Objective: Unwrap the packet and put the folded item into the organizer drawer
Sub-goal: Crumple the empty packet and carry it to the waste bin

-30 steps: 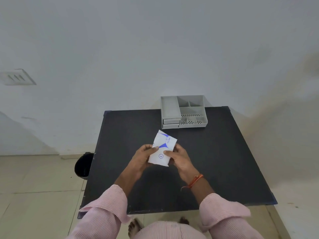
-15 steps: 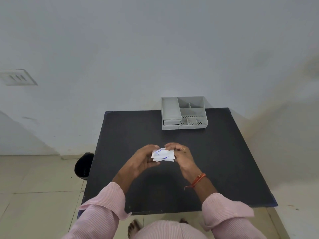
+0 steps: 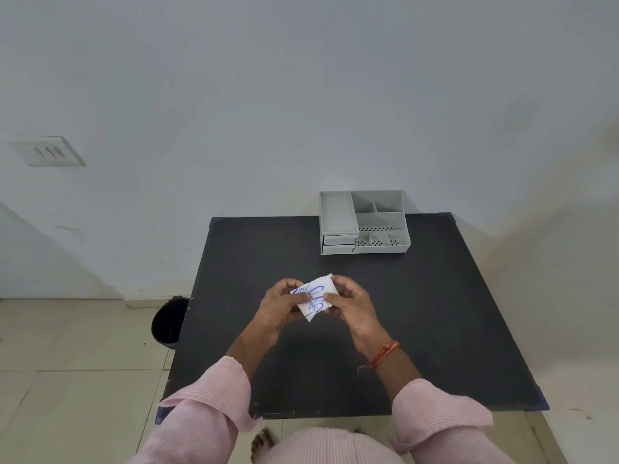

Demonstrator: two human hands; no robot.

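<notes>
the packet (image 3: 314, 297) is pinched above the desk (image 3: 435, 313) between the left hand (image 3: 280, 304) and right hand (image 3: 348, 301); if torn too sharply, the folded item could be ripped or dropped.

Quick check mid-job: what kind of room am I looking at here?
Probably a bare, staged work spot in a plain room: a black table against an empty painted wall, tiled floor with a bin, and only a grey organizer set out.
</notes>
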